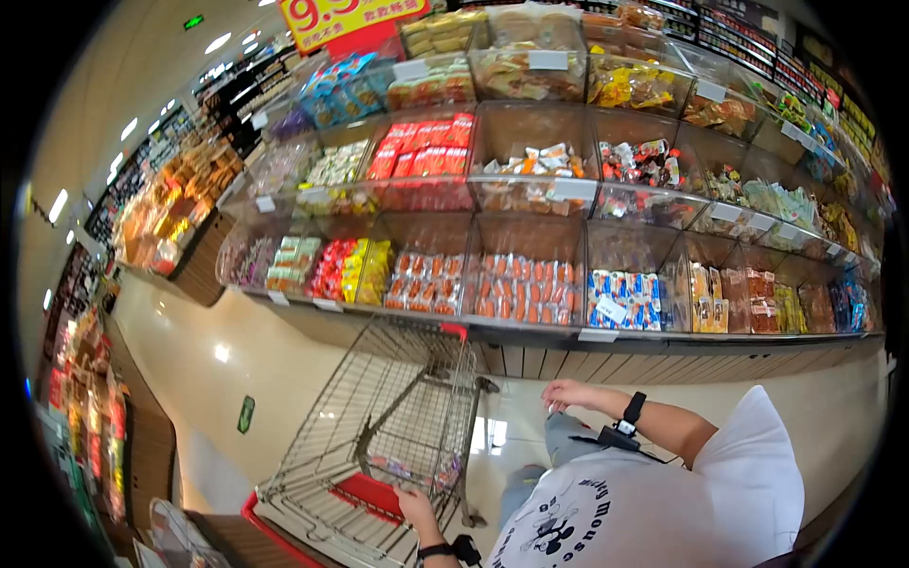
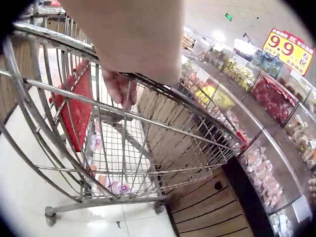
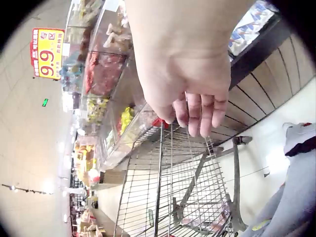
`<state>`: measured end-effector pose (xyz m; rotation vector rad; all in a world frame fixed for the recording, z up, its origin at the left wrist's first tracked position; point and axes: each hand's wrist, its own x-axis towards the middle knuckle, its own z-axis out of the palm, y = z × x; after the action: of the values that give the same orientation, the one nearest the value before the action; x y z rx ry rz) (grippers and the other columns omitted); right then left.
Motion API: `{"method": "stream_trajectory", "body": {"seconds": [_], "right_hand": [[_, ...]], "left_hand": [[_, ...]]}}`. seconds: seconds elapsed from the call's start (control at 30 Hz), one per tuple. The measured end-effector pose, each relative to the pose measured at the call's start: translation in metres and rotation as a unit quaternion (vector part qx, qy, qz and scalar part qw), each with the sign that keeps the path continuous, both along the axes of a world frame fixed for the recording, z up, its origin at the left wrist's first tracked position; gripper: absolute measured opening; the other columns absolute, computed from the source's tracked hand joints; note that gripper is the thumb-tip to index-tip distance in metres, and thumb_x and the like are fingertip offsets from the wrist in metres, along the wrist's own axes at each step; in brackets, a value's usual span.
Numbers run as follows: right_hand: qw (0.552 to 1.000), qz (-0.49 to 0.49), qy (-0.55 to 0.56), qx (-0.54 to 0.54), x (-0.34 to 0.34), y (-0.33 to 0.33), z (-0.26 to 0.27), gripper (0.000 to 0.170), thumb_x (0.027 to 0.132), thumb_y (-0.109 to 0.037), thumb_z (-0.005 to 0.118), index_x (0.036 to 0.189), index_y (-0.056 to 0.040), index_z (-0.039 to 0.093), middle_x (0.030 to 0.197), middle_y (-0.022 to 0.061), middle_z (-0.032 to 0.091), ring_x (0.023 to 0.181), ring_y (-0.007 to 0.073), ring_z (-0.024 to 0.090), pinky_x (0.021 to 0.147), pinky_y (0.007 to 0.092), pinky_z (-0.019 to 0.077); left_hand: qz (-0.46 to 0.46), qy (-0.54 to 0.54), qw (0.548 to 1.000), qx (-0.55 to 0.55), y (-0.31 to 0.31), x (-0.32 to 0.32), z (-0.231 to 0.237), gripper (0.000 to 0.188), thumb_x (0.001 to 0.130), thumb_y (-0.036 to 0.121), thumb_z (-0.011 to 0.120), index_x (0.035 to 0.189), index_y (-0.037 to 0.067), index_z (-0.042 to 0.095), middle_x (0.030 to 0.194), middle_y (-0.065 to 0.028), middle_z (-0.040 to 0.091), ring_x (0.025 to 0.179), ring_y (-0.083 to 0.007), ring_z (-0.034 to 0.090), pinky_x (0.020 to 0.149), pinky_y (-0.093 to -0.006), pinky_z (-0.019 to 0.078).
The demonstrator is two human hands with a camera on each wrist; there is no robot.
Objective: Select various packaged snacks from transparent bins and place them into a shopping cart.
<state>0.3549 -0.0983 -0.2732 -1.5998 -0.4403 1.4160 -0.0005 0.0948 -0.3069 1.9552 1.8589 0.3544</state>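
My left hand (image 1: 414, 506) is at the near side of a wire shopping cart (image 1: 317, 417), beside its red panel (image 1: 369, 497). In the left wrist view, the fingers of the left hand (image 2: 121, 90) curl over the cart's top rail. Small packs (image 2: 117, 186) with pink and purple print lie in the bottom of the cart. My right hand (image 1: 568, 393) hangs in the air between my body and the snack shelves, holding nothing. Seen in the right wrist view, the loosely bent fingers of the right hand (image 3: 197, 106) overlap the cart's far end.
Tiered clear bins (image 1: 525, 260) of wrapped snacks stretch ahead above a wood-slatted base (image 1: 568, 362). A yellow price sign (image 1: 350, 24) stands over them. Other goods displays (image 1: 175, 204) stand at left, across the shiny tiled floor (image 1: 227, 364). My legs are close behind the cart.
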Motion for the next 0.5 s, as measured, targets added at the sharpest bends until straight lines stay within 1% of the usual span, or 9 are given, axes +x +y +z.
{"method": "stream_trajectory", "body": {"seconds": [0.07, 0.13, 0.17, 0.2, 0.23, 0.3, 0.37, 0.4, 0.5], "right_hand": [[0.994, -0.068, 0.086, -0.021, -0.005, -0.017, -0.001, 0.023, 0.077, -0.021, 0.046, 0.091, -0.004, 0.049, 0.08, 0.0076, 0.056, 0.064, 0.0154, 0.056, 0.052, 0.024, 0.0453], [0.993, -0.096, 0.049, -0.053, -0.005, -0.031, 0.006, 0.025, 0.076, -0.019, 0.046, 0.093, -0.0012, 0.048, 0.081, 0.0087, 0.056, 0.063, 0.0163, 0.056, 0.052, 0.0242, 0.0463], [0.992, -0.108, 0.017, -0.061, -0.004, -0.035, 0.007, 0.022, 0.076, -0.018, 0.045, 0.089, -0.0008, 0.05, 0.078, 0.0079, 0.056, 0.061, 0.0157, 0.056, 0.05, 0.0238, 0.0462], [0.991, -0.123, 0.006, -0.055, -0.007, -0.037, 0.021, 0.019, 0.076, -0.016, 0.045, 0.084, -0.0012, 0.052, 0.073, 0.0067, 0.055, 0.06, 0.0147, 0.056, 0.049, 0.0231, 0.0458], [0.987, -0.151, 0.036, -0.047, -0.006, -0.037, 0.027, 0.015, 0.075, -0.015, 0.045, 0.078, -0.0021, 0.052, 0.069, 0.0048, 0.054, 0.057, 0.0135, 0.054, 0.047, 0.0223, 0.0445], [0.985, -0.158, 0.053, -0.034, -0.006, -0.035, 0.05, 0.012, 0.075, -0.015, 0.046, 0.077, -0.0039, 0.052, 0.068, 0.0034, 0.054, 0.055, 0.0127, 0.053, 0.047, 0.0221, 0.0434], [0.986, -0.16, 0.001, -0.046, -0.012, -0.029, 0.061, 0.012, 0.076, -0.015, 0.045, 0.078, -0.0048, 0.051, 0.068, 0.0027, 0.054, 0.055, 0.0122, 0.053, 0.048, 0.0223, 0.0431], [0.985, -0.161, -0.026, -0.05, -0.014, -0.024, 0.066, 0.012, 0.076, -0.015, 0.045, 0.079, -0.0052, 0.051, 0.068, 0.0024, 0.054, 0.055, 0.012, 0.053, 0.048, 0.0223, 0.043], [0.989, -0.13, -0.034, -0.057, -0.024, -0.006, 0.072, 0.013, 0.077, -0.016, 0.044, 0.083, -0.006, 0.05, 0.069, 0.0024, 0.054, 0.056, 0.0112, 0.053, 0.05, 0.0226, 0.0433]], "left_hand": [[-0.006, -0.012, 1.0, -0.023, 0.001, -0.006, -0.001, 0.033, 0.071, 0.013, 0.042, 0.102, 0.001, 0.041, 0.083, -0.0242, 0.053, 0.076, -0.0361, 0.051, 0.065, -0.042, 0.0396], [-0.005, -0.022, 0.998, -0.053, 0.003, -0.007, 0.003, 0.032, 0.071, 0.013, 0.041, 0.1, 0.0, 0.043, 0.081, -0.0245, 0.053, 0.075, -0.0364, 0.051, 0.065, -0.0422, 0.0397], [-0.005, -0.025, 0.998, -0.062, 0.004, -0.008, 0.002, 0.032, 0.071, 0.013, 0.04, 0.1, 0.0, 0.044, 0.079, -0.0243, 0.053, 0.074, -0.0365, 0.051, 0.064, -0.0421, 0.0398], [-0.004, -0.023, 0.998, -0.051, 0.004, -0.008, 0.003, 0.032, 0.071, 0.013, 0.04, 0.1, 0.0, 0.044, 0.079, -0.024, 0.053, 0.073, -0.0364, 0.051, 0.064, -0.0421, 0.0398], [-0.003, -0.02, 0.999, -0.039, 0.004, -0.007, 0.004, 0.032, 0.07, 0.013, 0.04, 0.1, 0.0, 0.044, 0.078, -0.0238, 0.053, 0.072, -0.0364, 0.052, 0.063, -0.042, 0.0398], [-0.006, -0.026, 1.0, -0.014, 0.002, -0.01, 0.005, 0.033, 0.07, 0.013, 0.04, 0.1, 0.0, 0.044, 0.077, -0.0234, 0.053, 0.071, -0.0362, 0.052, 0.062, -0.042, 0.0399], [-0.014, -0.043, 0.999, 0.014, 0.001, -0.012, 0.006, 0.035, 0.07, 0.013, 0.041, 0.102, 0.0, 0.044, 0.076, -0.0232, 0.053, 0.07, -0.0359, 0.052, 0.062, -0.0421, 0.0399], [-0.002, -0.04, 0.999, -0.012, -0.001, -0.013, 0.015, 0.037, 0.07, 0.013, 0.041, 0.104, 0.001, 0.043, 0.076, -0.0226, 0.053, 0.07, -0.0353, 0.052, 0.062, -0.0415, 0.0404], [0.015, -0.031, 0.999, 0.018, 0.001, -0.019, 0.002, 0.028, 0.071, 0.021, 0.043, 0.093, 0.003, 0.046, 0.073, -0.0207, 0.054, 0.069, -0.0349, 0.052, 0.061, -0.0425, 0.0402]]}}
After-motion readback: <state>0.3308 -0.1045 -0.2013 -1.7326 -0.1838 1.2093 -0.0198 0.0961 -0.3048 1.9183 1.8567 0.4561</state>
